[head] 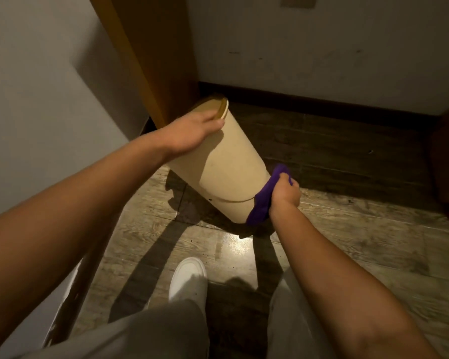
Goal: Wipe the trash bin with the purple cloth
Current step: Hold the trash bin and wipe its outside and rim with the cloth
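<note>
Plainly, the bin [223, 161] is tilted off the floor [347, 229] near the corner, your left hand [189, 133] gripping its rim while your right hand [283, 193] clenches the cloth [259, 211] against its base. It looks light, stiff and smooth, likely to slip or swing, so hold at the rim; the soft cloth bunches easily. No writing or brand shows on it.

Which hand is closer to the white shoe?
The right hand. It grips the purple cloth low on the trash bin, above the white shoe. The left hand holds the bin's far end.
</note>
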Demonstrator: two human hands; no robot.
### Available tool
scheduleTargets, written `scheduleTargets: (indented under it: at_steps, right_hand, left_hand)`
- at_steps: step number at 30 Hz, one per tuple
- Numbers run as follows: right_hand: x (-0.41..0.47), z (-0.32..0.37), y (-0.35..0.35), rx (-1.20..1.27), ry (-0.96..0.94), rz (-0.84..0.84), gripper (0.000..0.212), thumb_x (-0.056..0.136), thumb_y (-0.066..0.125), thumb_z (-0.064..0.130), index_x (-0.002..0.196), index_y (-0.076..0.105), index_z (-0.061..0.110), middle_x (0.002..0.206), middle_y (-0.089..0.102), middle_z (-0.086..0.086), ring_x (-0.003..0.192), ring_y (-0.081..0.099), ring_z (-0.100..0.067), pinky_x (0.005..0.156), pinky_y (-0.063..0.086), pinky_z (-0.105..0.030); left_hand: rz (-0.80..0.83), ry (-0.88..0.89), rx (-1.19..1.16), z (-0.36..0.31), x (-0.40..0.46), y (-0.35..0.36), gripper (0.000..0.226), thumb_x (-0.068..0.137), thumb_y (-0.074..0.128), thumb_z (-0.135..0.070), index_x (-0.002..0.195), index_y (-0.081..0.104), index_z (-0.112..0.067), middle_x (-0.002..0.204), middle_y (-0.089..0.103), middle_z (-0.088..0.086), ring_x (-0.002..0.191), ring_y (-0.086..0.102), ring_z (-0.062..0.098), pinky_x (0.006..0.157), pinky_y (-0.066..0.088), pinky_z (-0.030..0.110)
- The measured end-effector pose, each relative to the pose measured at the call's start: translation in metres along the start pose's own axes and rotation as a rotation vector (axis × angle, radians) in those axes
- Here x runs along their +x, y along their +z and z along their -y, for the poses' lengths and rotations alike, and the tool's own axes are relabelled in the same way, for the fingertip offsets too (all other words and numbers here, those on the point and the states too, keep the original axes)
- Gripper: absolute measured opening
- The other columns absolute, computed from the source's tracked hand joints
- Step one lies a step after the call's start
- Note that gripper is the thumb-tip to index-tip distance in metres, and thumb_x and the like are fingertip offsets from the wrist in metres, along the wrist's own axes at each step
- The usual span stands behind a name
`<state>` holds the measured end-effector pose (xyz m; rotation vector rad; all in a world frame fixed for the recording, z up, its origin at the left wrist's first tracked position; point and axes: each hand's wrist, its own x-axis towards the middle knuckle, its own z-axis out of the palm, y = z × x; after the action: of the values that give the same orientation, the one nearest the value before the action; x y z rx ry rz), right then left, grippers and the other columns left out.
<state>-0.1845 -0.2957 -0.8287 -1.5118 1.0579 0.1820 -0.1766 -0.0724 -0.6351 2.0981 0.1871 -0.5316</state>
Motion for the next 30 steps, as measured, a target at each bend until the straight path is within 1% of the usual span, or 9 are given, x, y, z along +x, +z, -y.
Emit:
scheduleTargets:
  at_steps: [3,6,8,10,13,19,22,26,30]
  right_hand:
    - [0.001,-0.003,-0.001,-0.008,0.014,0.017,0.045,0.102,0.052,0.046,0.144,0.054,0.03,0.134,0.062,-0.006,0.119,0.06,-0.031,0.1,0.053,-0.049]
    - [-0.002,-0.004,0.002,-0.026,0.012,0.045,0.044,0.102,0.051,0.046,0.143,0.054,0.03,0.133,0.062,-0.005,0.118,0.061,-0.03,0.098,0.054,-0.049]
    - [-0.004,-0.003,0.005,-0.037,-0.001,0.042,0.045,0.102,0.051,0.047,0.144,0.053,0.031,0.132,0.062,-0.004,0.117,0.061,-0.03,0.098,0.054,-0.049]
    - [-0.003,-0.003,0.006,-0.002,-0.007,0.031,0.045,0.102,0.051,0.047,0.143,0.054,0.031,0.13,0.062,-0.004,0.114,0.062,-0.028,0.097,0.054,-0.047]
    - [-0.005,-0.004,0.009,0.015,-0.062,0.011,0.045,0.102,0.051,0.048,0.144,0.053,0.033,0.121,0.06,0.001,0.103,0.058,-0.022,0.083,0.05,-0.04]
    - [-0.008,-0.005,0.014,-0.026,-0.109,0.017,0.047,0.101,0.053,0.049,0.145,0.051,0.034,0.124,0.061,0.001,0.112,0.06,-0.024,0.082,0.049,-0.038]
    - [-0.017,-0.001,0.015,-0.117,-0.243,0.028,0.045,0.103,0.05,0.047,0.146,0.053,0.033,0.133,0.063,-0.002,0.118,0.061,-0.027,0.087,0.049,-0.038]
    - [-0.06,0.009,0.025,-0.151,-0.505,0.158,0.04,0.107,0.046,0.04,0.144,0.057,0.03,0.13,0.065,0.003,0.119,0.061,-0.021,0.095,0.05,-0.038]
    - [-0.123,0.028,0.044,0.017,-0.715,0.293,0.041,0.105,0.044,0.045,0.144,0.054,0.039,0.144,0.058,0.005,0.127,0.057,-0.015,0.102,0.05,-0.037]
  left_hand:
    - [0.027,0.015,0.077,0.027,-0.013,0.011,0.054,0.104,0.034,-0.057,0.156,0.024,-0.046,0.145,0.039,-0.006,0.128,0.042,0.021,0.105,0.034,0.049]
    - [-0.053,0.036,-0.065,0.037,-0.016,0.012,0.039,0.104,0.038,-0.054,0.142,0.048,-0.047,0.133,0.056,-0.009,0.115,0.054,0.018,0.094,0.039,0.042]
    - [-0.07,-0.023,-0.207,0.039,-0.018,0.002,0.029,0.101,0.047,-0.05,0.112,0.07,-0.034,0.098,0.075,-0.01,0.089,0.071,0.015,0.08,0.046,0.039]
    - [-0.002,-0.049,-0.265,0.045,-0.023,-0.003,0.025,0.099,0.054,-0.045,0.104,0.071,-0.027,0.083,0.076,-0.012,0.073,0.074,0.008,0.071,0.049,0.034]
    - [0.061,-0.013,-0.173,0.055,-0.027,-0.003,0.033,0.101,0.047,-0.053,0.117,0.068,-0.033,0.096,0.075,-0.013,0.091,0.072,0.011,0.078,0.049,0.032]
    - [-0.462,0.211,0.182,0.066,-0.027,0.019,0.045,0.108,0.035,-0.047,0.139,0.057,-0.022,0.115,0.065,-0.006,0.097,0.058,0.003,0.078,0.044,0.024]
    - [-0.466,0.294,0.089,0.069,-0.027,0.027,0.038,0.11,0.037,-0.038,0.121,0.067,-0.017,0.105,0.068,0.0,0.089,0.058,-0.001,0.071,0.042,0.019]
    - [-0.453,0.301,0.13,0.058,-0.02,0.024,0.044,0.11,0.036,-0.037,0.109,0.069,-0.009,0.099,0.068,0.011,0.088,0.06,0.018,0.072,0.044,0.025]
    - [-0.415,0.341,0.209,0.041,-0.016,0.035,0.043,0.111,0.032,-0.034,0.1,0.066,-0.01,0.089,0.068,0.01,0.082,0.064,0.022,0.075,0.052,0.047]
